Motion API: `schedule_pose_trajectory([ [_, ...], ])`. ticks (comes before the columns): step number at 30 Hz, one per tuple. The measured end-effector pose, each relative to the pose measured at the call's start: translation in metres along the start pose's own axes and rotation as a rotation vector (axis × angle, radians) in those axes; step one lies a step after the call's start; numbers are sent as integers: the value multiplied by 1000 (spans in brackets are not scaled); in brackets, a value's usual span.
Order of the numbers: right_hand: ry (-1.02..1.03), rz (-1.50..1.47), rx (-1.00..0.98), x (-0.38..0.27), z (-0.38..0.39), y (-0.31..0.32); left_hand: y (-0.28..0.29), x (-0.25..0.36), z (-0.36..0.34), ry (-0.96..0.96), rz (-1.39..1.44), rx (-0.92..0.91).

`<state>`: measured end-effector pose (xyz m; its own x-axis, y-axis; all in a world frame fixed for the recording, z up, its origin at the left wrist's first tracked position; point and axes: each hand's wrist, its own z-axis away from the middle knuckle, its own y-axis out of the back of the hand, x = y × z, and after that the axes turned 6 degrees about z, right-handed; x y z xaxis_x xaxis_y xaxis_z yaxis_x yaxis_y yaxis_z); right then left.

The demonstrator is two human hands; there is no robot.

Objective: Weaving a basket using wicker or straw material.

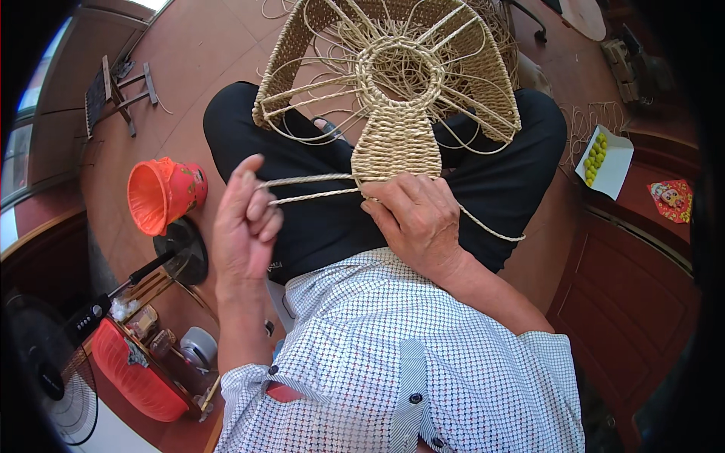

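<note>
A partly woven straw basket (400,140) rests across my lap, with a round braided ring (362,75) and a tapering woven panel reaching toward me. My left hand (249,223) is raised to the left, its fingers curled round a loop of twisted straw cord (313,180). Two strands of that cord run taut from the panel's near left edge to my fingers. My right hand (418,210) presses and pinches the panel's near edge, covering part of it. Another cord end (491,230) trails out to the right of my right hand.
Loose cords spread around the basket. On the left stand a red bin (170,192), a fan (57,385), a red tray (136,370) and a small wooden stool (128,98). To the right, a white box (610,162) of green fruit sits by a red cabinet (619,294).
</note>
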<state>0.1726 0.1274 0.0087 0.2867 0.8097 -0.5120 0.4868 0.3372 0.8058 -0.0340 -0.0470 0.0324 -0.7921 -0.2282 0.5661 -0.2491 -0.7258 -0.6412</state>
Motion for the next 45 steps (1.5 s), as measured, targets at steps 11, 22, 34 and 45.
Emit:
schedule_pose_trajectory([
  [11,48,84,-7,-5,-8,-9,170,110,3,-149,-116,439],
  [22,38,-169,136,-1,-15,-24,238,193,-52,-738,-1217,575],
  [34,-80,-261,139,4,-15,-9,-23,-10,-14,-470,-1687,-389],
  [45,-202,-333,118,8,-22,-1,8,132,2,-1045,-1943,479],
])
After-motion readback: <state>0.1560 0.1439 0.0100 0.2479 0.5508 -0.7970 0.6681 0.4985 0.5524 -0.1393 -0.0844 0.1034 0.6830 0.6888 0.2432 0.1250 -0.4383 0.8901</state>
